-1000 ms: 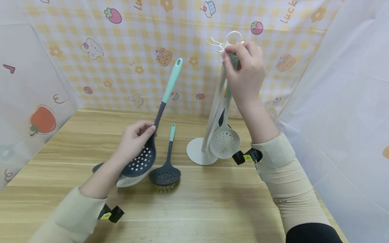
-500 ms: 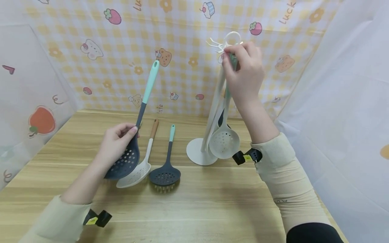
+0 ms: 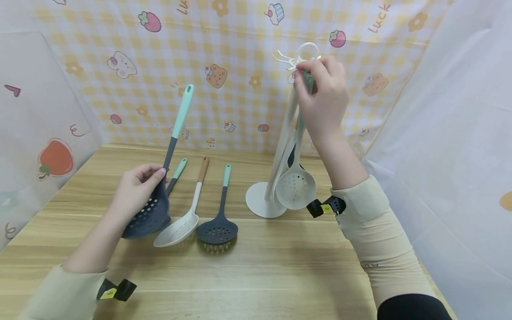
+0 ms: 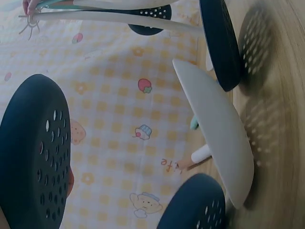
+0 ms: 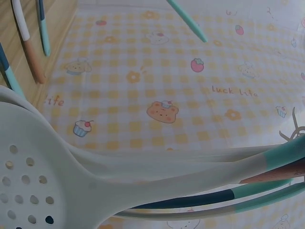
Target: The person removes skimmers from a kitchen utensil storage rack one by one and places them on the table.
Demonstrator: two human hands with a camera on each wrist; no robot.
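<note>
A: Where do the hands stand?

B: The left hand point(image 3: 138, 189) holds the dark ladle point(image 3: 147, 215) by its neck, handle up, bowl over the left of the table point(image 3: 280, 275). The right hand point(image 3: 325, 95) pinches the top of the pale ladle point(image 3: 296, 186) at the stand point(image 3: 266, 202).

A: What worries you?

B: The neck grip. With that long handle above it, the dark ladle could twist, or its bowl could knock the spoon point(image 3: 178, 231) or the half-hidden dark tool point(image 3: 180, 170) close by.

A: And the skimmer point(image 3: 217, 231)?

B: Beyond the spoon, so less at risk, I'd say.

A: The pale ladle?

B: The fingers cover the hook end, so I can't tell whether it's hooked. If it isn't, letting go would drop it; a sideways tug might tip the tall stand.

A: Anything to read?

B: The cloth point(image 3: 248, 95) says "luck" and "life". Marks on the right sleeve point(image 3: 372, 235), a brown handle point(image 5: 281, 175) and the yellow label point(image 3: 109, 293) at the left wrist are too small. No brand I can make out.
</note>
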